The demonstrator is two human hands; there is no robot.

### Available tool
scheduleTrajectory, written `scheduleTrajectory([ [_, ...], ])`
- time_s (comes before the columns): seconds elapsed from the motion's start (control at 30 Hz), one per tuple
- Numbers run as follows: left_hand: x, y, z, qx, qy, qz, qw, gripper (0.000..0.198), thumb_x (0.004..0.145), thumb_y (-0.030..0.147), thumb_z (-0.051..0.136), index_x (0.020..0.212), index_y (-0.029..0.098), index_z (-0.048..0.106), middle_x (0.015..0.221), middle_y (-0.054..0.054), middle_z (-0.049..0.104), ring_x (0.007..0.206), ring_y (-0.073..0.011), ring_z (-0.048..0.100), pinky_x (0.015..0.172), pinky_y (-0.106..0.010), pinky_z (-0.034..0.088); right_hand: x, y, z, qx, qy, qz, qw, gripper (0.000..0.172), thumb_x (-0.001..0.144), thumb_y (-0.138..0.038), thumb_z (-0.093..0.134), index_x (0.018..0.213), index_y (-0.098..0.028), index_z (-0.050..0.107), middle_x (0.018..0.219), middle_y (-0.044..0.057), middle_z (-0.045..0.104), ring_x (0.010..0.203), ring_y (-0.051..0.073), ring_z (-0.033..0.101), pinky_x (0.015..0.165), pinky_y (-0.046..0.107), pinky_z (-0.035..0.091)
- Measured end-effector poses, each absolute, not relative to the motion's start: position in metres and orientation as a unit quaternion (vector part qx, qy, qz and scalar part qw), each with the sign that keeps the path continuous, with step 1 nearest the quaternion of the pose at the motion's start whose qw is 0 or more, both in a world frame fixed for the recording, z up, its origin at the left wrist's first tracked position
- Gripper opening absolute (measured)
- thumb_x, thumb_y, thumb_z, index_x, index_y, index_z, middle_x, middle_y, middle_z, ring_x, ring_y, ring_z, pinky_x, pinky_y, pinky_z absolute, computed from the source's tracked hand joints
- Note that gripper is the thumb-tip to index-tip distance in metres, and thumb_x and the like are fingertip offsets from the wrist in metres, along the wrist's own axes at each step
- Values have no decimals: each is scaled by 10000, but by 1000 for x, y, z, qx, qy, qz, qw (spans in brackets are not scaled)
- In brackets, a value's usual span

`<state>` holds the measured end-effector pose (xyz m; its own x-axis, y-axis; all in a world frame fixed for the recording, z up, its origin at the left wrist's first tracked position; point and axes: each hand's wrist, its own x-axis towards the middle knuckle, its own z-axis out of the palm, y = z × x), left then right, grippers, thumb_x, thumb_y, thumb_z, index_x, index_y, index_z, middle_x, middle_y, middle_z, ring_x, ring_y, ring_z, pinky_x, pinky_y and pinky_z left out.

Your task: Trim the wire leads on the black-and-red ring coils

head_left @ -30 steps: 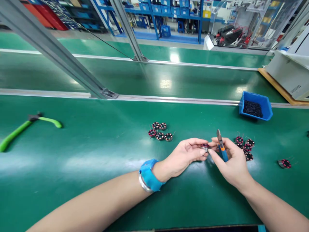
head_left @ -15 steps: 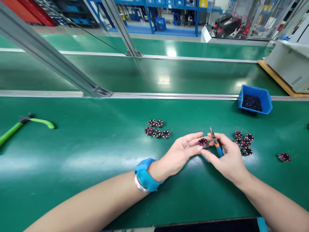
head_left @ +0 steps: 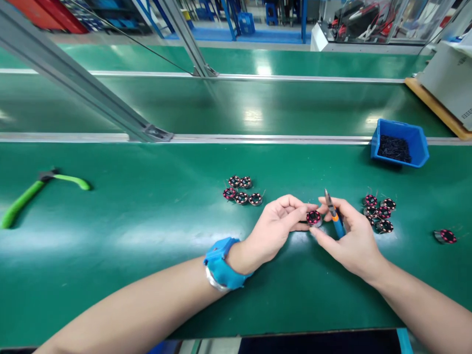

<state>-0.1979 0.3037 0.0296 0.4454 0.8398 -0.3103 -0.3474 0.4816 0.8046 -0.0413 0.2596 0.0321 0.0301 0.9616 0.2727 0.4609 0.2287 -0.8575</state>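
Observation:
My left hand (head_left: 275, 228) pinches a small round coil part (head_left: 313, 217), black with a pink rim, just above the green bench top. Right beside it my right hand (head_left: 350, 238) is closed round a small pair of blue-and-orange-handled cutters (head_left: 334, 215), whose tip points up and away; its fingertips also touch the coil part. A blue band (head_left: 221, 263) sits on my left wrist. One cluster of similar coil parts (head_left: 241, 190) lies left of my hands, a second cluster (head_left: 379, 212) lies right of them, and a single one (head_left: 446, 236) rests farther right.
A blue bin (head_left: 400, 144) of dark small pieces stands at the back right by the metal rail (head_left: 258, 139). Green-handled pliers (head_left: 33, 193) lie far left. A slanted aluminium post (head_left: 73, 83) rises at the left. A white machine (head_left: 448, 73) sits at the far right.
The view has shifted slightly. My hands stay together with the coil part; the left fingers have turned it a little, so its pink-rimmed face shows more.

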Motion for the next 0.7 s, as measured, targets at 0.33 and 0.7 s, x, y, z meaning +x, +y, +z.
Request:
scheduleTrajectory([
  [0.33, -192, 299, 25, 396, 336, 429, 739, 178, 706, 226, 770, 821, 132, 672, 943, -66, 710, 805, -156, 656, 758, -290, 524, -47, 256, 33, -548, -628, 310, 457, 425, 737, -159, 678, 1140, -236, 570, 968, 31, 650, 849, 170, 620, 812, 324, 523],
  [0.7, -209, 314, 34, 406, 372, 465, 693, 348, 696, 287, 743, 989, 154, 608, 996, -70, 633, 788, -136, 594, 639, -244, 492, -46, 255, 38, -576, -552, 377, 470, 439, 699, -181, 711, 1110, -210, 558, 889, 8, 618, 730, 129, 562, 689, 267, 521],
])
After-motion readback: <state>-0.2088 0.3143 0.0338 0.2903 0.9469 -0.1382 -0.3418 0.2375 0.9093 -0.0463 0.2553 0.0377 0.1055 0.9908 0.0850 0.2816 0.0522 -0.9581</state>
